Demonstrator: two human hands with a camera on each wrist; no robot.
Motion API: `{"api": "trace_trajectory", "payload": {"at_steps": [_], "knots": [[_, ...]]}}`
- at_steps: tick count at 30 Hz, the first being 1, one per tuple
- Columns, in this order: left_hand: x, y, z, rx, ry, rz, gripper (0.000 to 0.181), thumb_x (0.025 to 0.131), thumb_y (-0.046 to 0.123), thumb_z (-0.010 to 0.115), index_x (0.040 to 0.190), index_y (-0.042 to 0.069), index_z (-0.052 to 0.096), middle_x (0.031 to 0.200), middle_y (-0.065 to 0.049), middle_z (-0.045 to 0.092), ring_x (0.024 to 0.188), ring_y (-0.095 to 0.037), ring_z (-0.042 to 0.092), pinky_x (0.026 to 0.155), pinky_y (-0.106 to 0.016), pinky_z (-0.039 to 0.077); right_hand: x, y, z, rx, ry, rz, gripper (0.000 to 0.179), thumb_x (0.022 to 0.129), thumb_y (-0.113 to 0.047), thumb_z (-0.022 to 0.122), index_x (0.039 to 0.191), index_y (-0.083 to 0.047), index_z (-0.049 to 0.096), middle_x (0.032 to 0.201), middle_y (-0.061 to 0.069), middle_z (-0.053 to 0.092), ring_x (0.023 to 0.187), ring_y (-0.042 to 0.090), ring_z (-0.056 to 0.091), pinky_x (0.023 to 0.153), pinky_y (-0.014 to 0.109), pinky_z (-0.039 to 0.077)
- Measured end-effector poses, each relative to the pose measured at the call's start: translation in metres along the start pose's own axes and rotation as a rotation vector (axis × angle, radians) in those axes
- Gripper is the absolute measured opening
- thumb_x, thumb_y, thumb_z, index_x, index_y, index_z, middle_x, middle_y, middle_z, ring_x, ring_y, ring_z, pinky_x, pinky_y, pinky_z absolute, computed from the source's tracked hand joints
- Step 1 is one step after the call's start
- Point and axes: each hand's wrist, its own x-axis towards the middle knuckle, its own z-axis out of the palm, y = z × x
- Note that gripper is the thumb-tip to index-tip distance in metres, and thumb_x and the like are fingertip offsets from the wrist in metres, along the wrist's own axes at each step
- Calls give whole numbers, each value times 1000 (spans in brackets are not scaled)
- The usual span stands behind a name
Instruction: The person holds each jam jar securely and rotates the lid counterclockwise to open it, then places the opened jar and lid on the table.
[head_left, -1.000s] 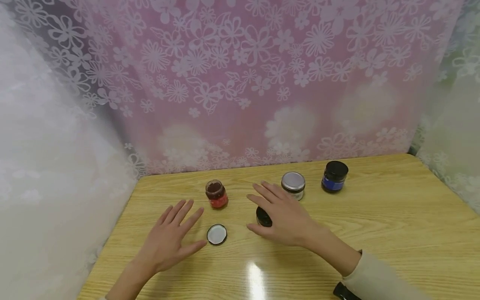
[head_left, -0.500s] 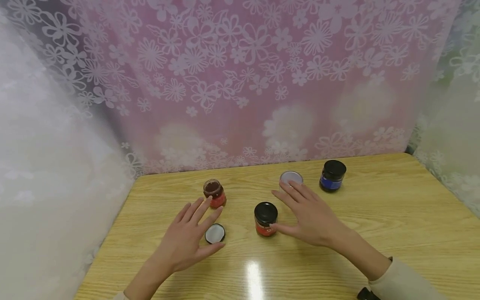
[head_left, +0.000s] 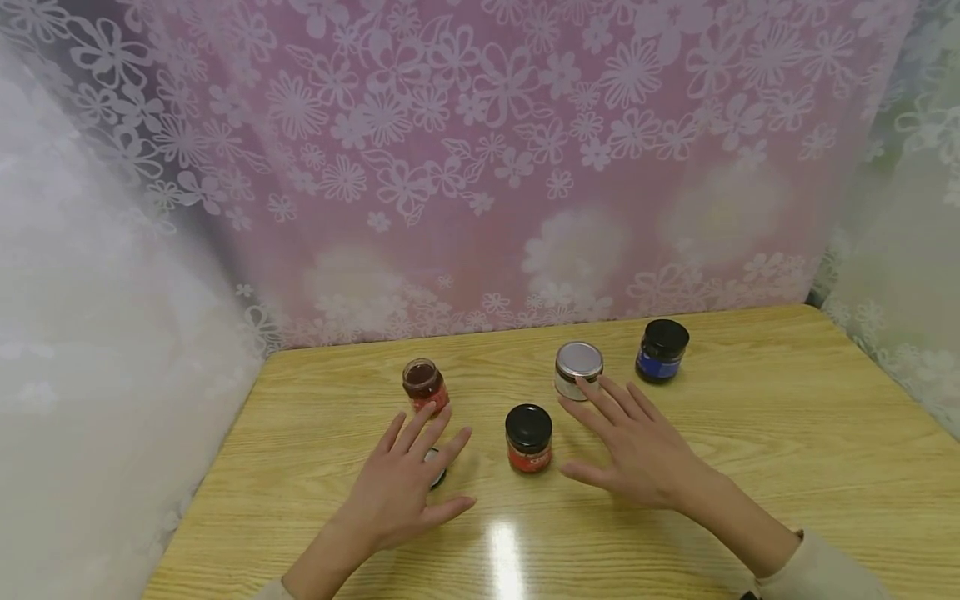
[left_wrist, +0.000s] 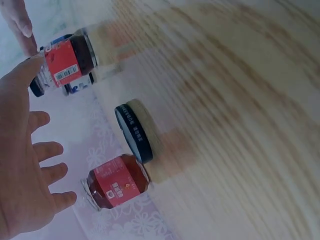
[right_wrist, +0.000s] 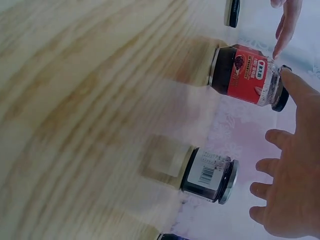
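My left hand (head_left: pixel 397 492) hovers with fingers spread and holds nothing, partly hiding an upturned jar lid (head_left: pixel 438 479) in the head view. Just beyond its fingertips stands a lidless jar (head_left: pixel 423 383) with a red label and dark red contents. Between the hands is a jar (head_left: pixel 528 437) with a black lid and a red label, upright on the table. Spread and holding nothing, my right hand (head_left: pixel 645 458) is to the right of that jar. Its fingertips overlap the lower part of a silver-lidded jar (head_left: pixel 579 360), whose pale label (right_wrist: pixel 206 169) shows in the right wrist view.
A black-lidded jar with a blue label (head_left: pixel 662 354) stands at the back right. The wooden table (head_left: pixel 787 417) ends at the back against a pink floral curtain (head_left: pixel 480 208). Pale curtains (head_left: pixel 112 333) flank it on both sides.
The right hand has moved right, away from above the black-lidded red-label jar, uncovering it. The left hand has moved right and now overlaps the loose lid. The jars keep their places.
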Motion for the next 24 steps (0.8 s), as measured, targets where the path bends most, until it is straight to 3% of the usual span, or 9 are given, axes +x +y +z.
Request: {"api": "trace_trajectory", "payload": {"at_steps": [4, 12, 24], "knots": [[2, 4, 6, -11, -9, 8, 74, 88, 69, 46, 146, 24, 43, 153, -8, 29, 141, -28, 23, 108, -54, 23, -5, 2, 4, -7, -43, 21, 80, 87, -71, 45, 151, -25, 32, 156, 9, 23, 141, 35, 17, 110, 57, 10], [9, 7, 12, -46, -48, -10, 70, 89, 67, 46, 146, 27, 42, 154, -8, 28, 141, -28, 21, 110, -52, 21, -10, 4, 10, -17, -44, 26, 81, 86, -73, 43, 151, -25, 31, 155, 11, 24, 139, 39, 21, 109, 59, 10], [14, 13, 15, 22, -111, -15, 73, 89, 71, 36, 148, 28, 38, 154, -7, 28, 141, -28, 21, 110, -52, 21, -15, 4, 14, -38, -90, 56, 81, 86, -74, 40, 149, -22, 38, 153, 14, 27, 139, 40, 21, 109, 59, 10]]}}
